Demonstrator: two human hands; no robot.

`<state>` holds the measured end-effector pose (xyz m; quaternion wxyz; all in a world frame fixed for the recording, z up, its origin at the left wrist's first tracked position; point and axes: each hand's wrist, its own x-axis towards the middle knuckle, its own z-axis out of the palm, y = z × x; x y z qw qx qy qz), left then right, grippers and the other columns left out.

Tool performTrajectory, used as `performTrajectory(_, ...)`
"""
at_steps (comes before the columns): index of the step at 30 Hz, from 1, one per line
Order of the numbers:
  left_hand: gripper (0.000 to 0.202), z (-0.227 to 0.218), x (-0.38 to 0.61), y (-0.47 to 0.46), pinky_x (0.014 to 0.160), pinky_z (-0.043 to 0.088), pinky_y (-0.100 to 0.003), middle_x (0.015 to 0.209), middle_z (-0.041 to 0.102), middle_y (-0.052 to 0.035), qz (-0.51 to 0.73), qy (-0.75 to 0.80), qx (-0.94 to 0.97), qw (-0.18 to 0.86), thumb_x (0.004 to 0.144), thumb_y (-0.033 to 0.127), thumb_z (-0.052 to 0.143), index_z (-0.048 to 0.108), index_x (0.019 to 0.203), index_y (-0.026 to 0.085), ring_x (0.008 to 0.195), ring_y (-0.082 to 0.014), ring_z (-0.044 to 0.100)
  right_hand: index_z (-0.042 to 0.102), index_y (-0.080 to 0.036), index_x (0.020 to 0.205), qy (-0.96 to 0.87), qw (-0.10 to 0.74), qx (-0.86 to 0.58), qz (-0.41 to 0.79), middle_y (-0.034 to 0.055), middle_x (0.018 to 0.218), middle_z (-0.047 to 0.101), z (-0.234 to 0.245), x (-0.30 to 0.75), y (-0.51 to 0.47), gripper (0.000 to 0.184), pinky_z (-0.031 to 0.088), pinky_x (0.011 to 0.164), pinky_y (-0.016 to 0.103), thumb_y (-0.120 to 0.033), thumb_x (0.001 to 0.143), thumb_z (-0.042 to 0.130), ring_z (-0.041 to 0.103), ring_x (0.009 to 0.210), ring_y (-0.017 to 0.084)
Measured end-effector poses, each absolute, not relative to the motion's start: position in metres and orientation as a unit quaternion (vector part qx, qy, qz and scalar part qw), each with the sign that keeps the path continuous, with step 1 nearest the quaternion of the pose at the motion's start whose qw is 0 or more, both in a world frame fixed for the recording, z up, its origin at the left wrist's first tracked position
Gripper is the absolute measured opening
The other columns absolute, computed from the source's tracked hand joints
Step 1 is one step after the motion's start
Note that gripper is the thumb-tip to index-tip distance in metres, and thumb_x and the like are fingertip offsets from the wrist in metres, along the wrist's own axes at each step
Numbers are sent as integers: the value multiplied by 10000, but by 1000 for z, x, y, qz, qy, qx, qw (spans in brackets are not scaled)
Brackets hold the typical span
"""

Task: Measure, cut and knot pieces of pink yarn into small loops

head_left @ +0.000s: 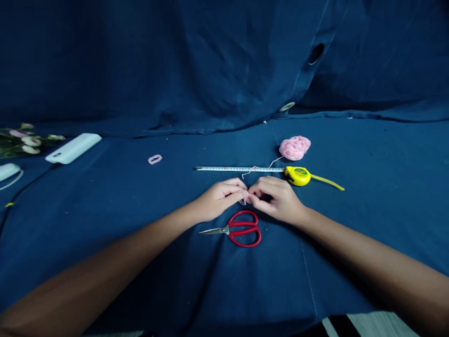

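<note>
Pink yarn strand point(244, 199) sits pinched at centre of view, between the fingertips of both hands. Left hand point(220, 199): thumb and forefinger together on the strand. Right hand point(275, 199): fingertips likewise closed on it, the two hands nearly touching. Strand continues up across the blade of a yellow tape measure point(297, 176) to a pink yarn ball point(294, 148) just behind the tape. Red-handled scissors point(242, 229) lie closed just below the hands, blades pointing left. Small pink loop point(155, 159) lies well left of the hands. Near the left edge: white rectangular block point(73, 148) and artificial flowers point(30, 140). Surface is wrinkled dark blue cloth point(368, 187), extending well right of the tape and rising behind into a hanging blue backdrop point(175, 61) with a grommet point(316, 54).
</note>
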<state>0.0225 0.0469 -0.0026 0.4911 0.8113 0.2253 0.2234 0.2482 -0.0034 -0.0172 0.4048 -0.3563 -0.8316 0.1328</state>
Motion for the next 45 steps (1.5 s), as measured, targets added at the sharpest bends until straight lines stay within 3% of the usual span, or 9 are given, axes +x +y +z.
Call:
performTrajectory(10, 356, -6, 21, 47, 853, 464, -300, 916, 620, -34, 204, 231, 829, 467, 1068, 320, 465, 700, 855, 157, 878, -161, 604, 686, -202, 908, -835, 407, -352, 113, -23, 682, 550, -17, 247, -3, 83, 423, 674, 295, -236, 975, 651, 510, 634, 127)
performTrajectory(17, 368, -7, 21, 48, 840, 429, -290, 864, 570, -15, 209, 224, 820, 484, 1077, 329, 425, 581, 788, 163, 849, -153, 554, 727, -207, 1004, -820, 415, -363, 152, -17, 710, 574, -18, 247, -3, 75, 450, 672, 292, -245, 963, 677, 533, 648, 129)
performTrajectory(23, 386, -4, 21, 47, 750, 394, -282, 789, 511, 10, 189, 255, 806, 499, 1069, 397, 436, 550, 778, 170, 761, -146, 498, 723, -208, 1105, -814, 415, -365, 180, -10, 773, 625, -19, 248, -4, 191, 477, 685, 290, -275, 927, 733, 586, 680, 130)
performTrajectory(36, 359, -1, 21, 46, 754, 390, -268, 772, 524, 20, 181, 262, 807, 497, 1060, 355, 459, 573, 776, 167, 753, -134, 492, 750, -214, 1015, -819, 431, -349, 147, -4, 757, 664, -17, 247, -4, 88, 465, 671, 294, -276, 970, 708, 596, 670, 127)
performTrajectory(45, 325, -2, 21, 48, 778, 394, -268, 810, 543, 11, 178, 249, 799, 517, 1055, 314, 451, 585, 799, 167, 785, -139, 508, 747, -208, 957, -804, 438, -349, 198, 18, 779, 665, -15, 247, -5, 76, 489, 641, 289, -241, 966, 679, 595, 674, 140)
